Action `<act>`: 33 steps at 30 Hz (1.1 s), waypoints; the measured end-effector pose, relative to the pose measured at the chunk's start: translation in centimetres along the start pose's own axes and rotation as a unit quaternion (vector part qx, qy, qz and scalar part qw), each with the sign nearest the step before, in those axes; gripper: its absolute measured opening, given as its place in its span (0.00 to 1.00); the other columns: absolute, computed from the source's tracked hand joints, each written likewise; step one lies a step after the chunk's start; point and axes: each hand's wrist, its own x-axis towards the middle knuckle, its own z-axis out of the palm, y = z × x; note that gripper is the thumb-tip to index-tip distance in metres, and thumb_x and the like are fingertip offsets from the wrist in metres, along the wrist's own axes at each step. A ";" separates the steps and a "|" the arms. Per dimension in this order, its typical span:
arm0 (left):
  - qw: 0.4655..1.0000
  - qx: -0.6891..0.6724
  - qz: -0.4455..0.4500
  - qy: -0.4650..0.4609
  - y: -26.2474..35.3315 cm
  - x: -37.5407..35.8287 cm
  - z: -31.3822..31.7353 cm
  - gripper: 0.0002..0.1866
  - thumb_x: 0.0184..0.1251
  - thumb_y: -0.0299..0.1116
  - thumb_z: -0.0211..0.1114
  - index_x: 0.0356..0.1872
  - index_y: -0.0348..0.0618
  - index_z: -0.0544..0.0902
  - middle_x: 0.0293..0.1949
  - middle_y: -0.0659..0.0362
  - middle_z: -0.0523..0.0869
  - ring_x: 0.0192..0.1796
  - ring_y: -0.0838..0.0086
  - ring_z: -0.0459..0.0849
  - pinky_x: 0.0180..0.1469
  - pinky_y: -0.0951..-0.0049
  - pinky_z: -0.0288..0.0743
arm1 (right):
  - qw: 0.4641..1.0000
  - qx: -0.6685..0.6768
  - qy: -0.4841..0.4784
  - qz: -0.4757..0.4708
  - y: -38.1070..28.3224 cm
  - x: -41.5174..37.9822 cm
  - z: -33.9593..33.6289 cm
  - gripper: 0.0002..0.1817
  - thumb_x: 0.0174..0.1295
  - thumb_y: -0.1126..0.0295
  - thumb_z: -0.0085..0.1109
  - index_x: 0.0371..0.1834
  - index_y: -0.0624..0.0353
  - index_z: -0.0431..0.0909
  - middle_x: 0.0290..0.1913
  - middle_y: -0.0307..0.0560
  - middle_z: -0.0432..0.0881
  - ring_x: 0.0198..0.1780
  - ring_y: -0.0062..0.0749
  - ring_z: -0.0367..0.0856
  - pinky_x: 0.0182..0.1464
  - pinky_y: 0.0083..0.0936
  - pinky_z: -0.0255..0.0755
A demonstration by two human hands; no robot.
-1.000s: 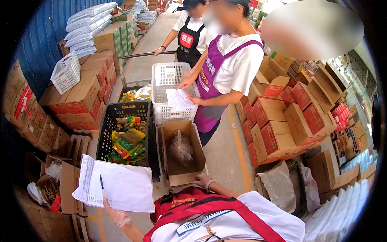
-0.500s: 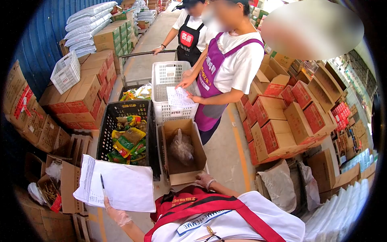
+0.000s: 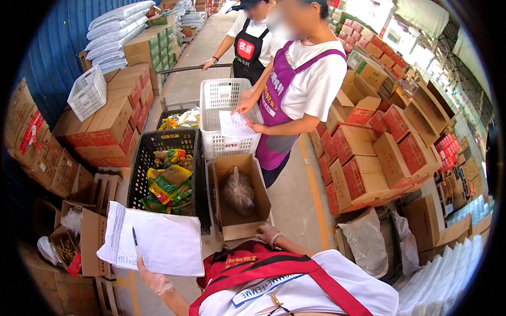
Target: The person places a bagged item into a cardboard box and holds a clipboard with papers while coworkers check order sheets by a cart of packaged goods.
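My left hand (image 3: 155, 279), in a thin clear glove, holds a stack of papers (image 3: 158, 242) by its lower edge. A dark pen (image 3: 135, 241) lies over the papers, its lower end at my fingers. My right hand (image 3: 269, 234), also gloved, rests at the near right corner of an open cardboard box (image 3: 242, 231), its fingers bent over the edge; whether they grip it is unclear. Inside that box sits a clear plastic bag (image 3: 239, 192). Left of it, a black crate (image 3: 138, 174) contains green and yellow packets (image 3: 169, 184).
Beyond the box stands a white crate (image 3: 228, 146). A person in a purple apron (image 3: 279, 87) holds a written sheet (image 3: 235, 125); another in a black apron (image 3: 249, 52) touches the cart rail (image 3: 179, 69). Cartons (image 3: 363, 174) are stacked right, more cartons (image 3: 105, 129) left.
The view has shifted very slightly. My hands, the papers and the pen keep their places, and the two people hold nearly the same poses.
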 end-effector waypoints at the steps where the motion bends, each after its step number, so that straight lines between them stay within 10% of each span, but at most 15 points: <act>1: 0.999 0.036 0.023 0.016 -0.1 -0.1 0.0 0.20 0.67 0.37 0.50 0.53 0.33 0.73 0.52 0.51 0.77 0.50 0.65 0.79 0.49 0.66 0.79 | 1.000 0.015 0.003 -0.004 0.1 0.1 0.1 0.23 0.57 0.53 0.57 0.49 0.57 0.76 0.52 0.61 0.73 0.55 0.53 0.72 0.57 0.39 0.67; 14: 0.990 0.109 0.085 -0.001 -0.1 -0.6 0.8 0.19 0.66 0.35 0.51 0.54 0.34 0.72 0.52 0.51 0.77 0.51 0.66 0.78 0.49 0.66 0.79 | 1.000 -0.002 0.003 -0.007 0.1 0.2 -0.1 0.26 0.56 0.50 0.56 0.51 0.59 0.76 0.54 0.62 0.72 0.56 0.53 0.71 0.58 0.39 0.66; 16: 0.997 -0.055 -0.050 -0.014 0.4 0.2 0.4 0.20 0.67 0.36 0.51 0.54 0.32 0.72 0.52 0.51 0.77 0.51 0.66 0.78 0.49 0.67 0.79 | 1.000 -0.014 0.005 -0.006 0.3 0.3 0.2 0.27 0.56 0.50 0.57 0.51 0.59 0.76 0.54 0.63 0.73 0.56 0.53 0.72 0.58 0.39 0.66; 28: 0.995 -0.065 -0.069 -0.011 1.4 -1.8 2.1 0.18 0.68 0.28 0.48 0.57 0.34 0.69 0.53 0.51 0.75 0.51 0.67 0.78 0.49 0.70 0.80 | 0.999 0.038 0.001 0.006 -1.4 -0.9 -1.5 0.26 0.55 0.51 0.59 0.49 0.60 0.76 0.51 0.61 0.75 0.52 0.53 0.74 0.55 0.40 0.68; 31: 0.997 0.081 0.003 0.002 0.3 -1.1 0.6 0.23 0.66 0.42 0.51 0.55 0.34 0.73 0.53 0.52 0.77 0.54 0.65 0.77 0.55 0.65 0.74 | 1.000 0.019 0.007 0.012 -1.6 -0.9 -1.4 0.24 0.55 0.52 0.59 0.45 0.61 0.77 0.50 0.62 0.75 0.51 0.54 0.74 0.54 0.40 0.69; 33: 0.995 0.095 0.016 -0.010 0.7 -1.6 1.0 0.20 0.66 0.34 0.51 0.56 0.35 0.72 0.54 0.52 0.76 0.53 0.67 0.77 0.52 0.69 0.76 | 0.999 0.000 0.054 0.002 -1.2 -0.8 -0.8 0.19 0.56 0.59 0.61 0.46 0.59 0.78 0.47 0.58 0.76 0.47 0.50 0.78 0.49 0.37 0.72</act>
